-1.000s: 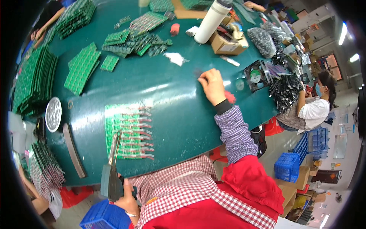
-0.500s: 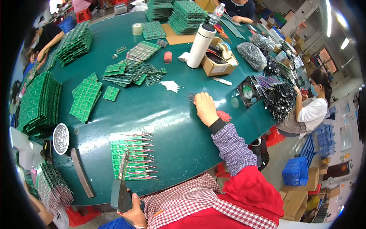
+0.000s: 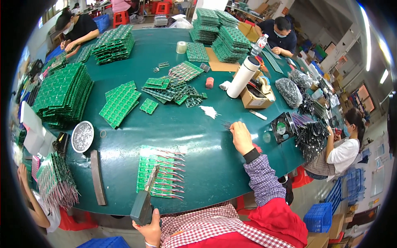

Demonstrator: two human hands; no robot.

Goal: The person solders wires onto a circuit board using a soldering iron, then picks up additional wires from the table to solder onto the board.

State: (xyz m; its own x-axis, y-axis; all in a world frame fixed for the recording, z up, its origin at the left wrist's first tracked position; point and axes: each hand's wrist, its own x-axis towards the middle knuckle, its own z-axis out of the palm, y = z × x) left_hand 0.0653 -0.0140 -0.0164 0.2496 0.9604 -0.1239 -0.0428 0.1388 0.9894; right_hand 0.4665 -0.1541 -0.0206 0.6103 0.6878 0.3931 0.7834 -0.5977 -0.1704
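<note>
My left hand is closed round the handle of a dark grey-green soldering gun. Its long metal tip points up over a green circuit board panel near the table's front edge. Thin red, white and black wires stick out from the panel's right side. Farther up and right, my right hand has its fingers pinched together at a small bunch of thin dark wires on the table. Whether a wire sits between the fingertips cannot be made out. Some red wires lie partly hidden behind that wrist.
On the green table stand stacks of circuit boards, loose boards, a metal bowl, a dark curved strip, white wires, a white flask, a cardboard box and a fan. Co-workers sit around.
The whole view has shifted, so the table and its things appear farther right and most lie lower. My right hand stays by the dark wires; my left still grips the soldering gun over the panel.
</note>
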